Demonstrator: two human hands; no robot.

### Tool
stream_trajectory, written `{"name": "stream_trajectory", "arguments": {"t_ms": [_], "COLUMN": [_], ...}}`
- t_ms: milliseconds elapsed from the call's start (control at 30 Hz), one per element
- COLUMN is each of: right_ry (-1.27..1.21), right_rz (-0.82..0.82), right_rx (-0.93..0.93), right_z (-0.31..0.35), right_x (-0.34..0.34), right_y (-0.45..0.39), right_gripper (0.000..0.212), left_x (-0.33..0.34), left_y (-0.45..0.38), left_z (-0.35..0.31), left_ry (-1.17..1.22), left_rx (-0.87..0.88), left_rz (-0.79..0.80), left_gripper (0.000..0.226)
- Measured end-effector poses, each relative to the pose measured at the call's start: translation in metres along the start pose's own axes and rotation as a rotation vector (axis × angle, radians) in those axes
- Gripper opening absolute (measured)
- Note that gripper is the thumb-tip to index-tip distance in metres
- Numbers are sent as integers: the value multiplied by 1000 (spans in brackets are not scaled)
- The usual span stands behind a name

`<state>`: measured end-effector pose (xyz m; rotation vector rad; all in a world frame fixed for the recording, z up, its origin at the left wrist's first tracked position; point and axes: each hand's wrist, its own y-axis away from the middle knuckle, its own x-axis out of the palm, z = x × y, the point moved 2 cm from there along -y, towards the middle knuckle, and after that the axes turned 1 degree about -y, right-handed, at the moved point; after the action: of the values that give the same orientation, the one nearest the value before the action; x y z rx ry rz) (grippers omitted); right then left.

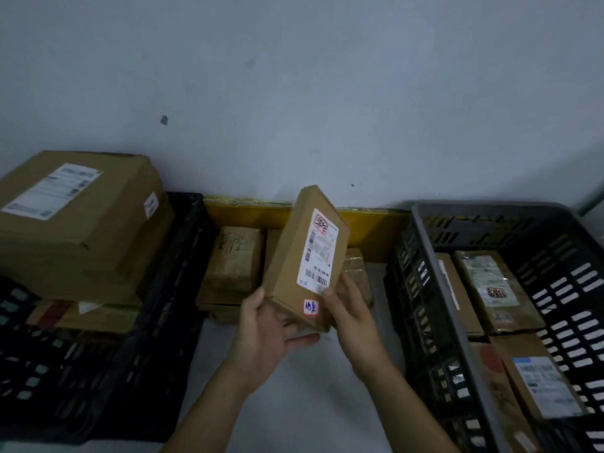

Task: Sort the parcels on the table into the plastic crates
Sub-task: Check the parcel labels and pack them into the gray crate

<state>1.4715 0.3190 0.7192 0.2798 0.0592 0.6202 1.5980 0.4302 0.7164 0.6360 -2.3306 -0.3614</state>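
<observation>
A flat brown cardboard parcel (291, 256) with a white shipping label and a small red-edged sticker is held tilted above the table. My left hand (264, 335) supports its lower left corner from beneath. My right hand (351, 317) grips its lower right edge, thumb on the label. On the table behind it lie more taped brown parcels (235, 259), partly hidden. A black plastic crate (170, 289) stands at the left, filled with large boxes. A grey plastic crate (434, 266) stands at the right with several parcels inside.
A large cardboard box (81, 210) tops the stack in the left crate. A yellow board (248, 214) runs along the wall behind the table. The white table surface (294, 387) shows between the two crates. A plain grey wall rises behind.
</observation>
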Motion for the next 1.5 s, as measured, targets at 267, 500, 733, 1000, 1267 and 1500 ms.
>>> {"name": "stream_trajectory", "arguments": {"t_ms": [267,500,733,1000,1267,1500], "right_ry": [-91,-103,85,615,394,423], "right_rz": [-58,-84,-53,150,-334,-241], "right_rx": [-174,-226,-252,-365,-516,-397], "right_z": [3,5,39,125,108,45], "right_x": [-10,-8,-49,-90,-122,-81], "right_y": [17,24,26,34,46,79], "right_gripper": [69,70,35,33,63,66], "left_x": [-10,2,4,67,37,46], "left_y": [21,26,24,10,13,15], "left_z": [-19,-28,-55,-104,-75,-54], "left_ry": [-267,-487,-1064,-1853,-1017,-766], "left_rx": [189,325,551,552,391,497], "left_rz": [-261,-319,-373,272,78,-149], "left_gripper": [36,39,67,54,23,17]}}
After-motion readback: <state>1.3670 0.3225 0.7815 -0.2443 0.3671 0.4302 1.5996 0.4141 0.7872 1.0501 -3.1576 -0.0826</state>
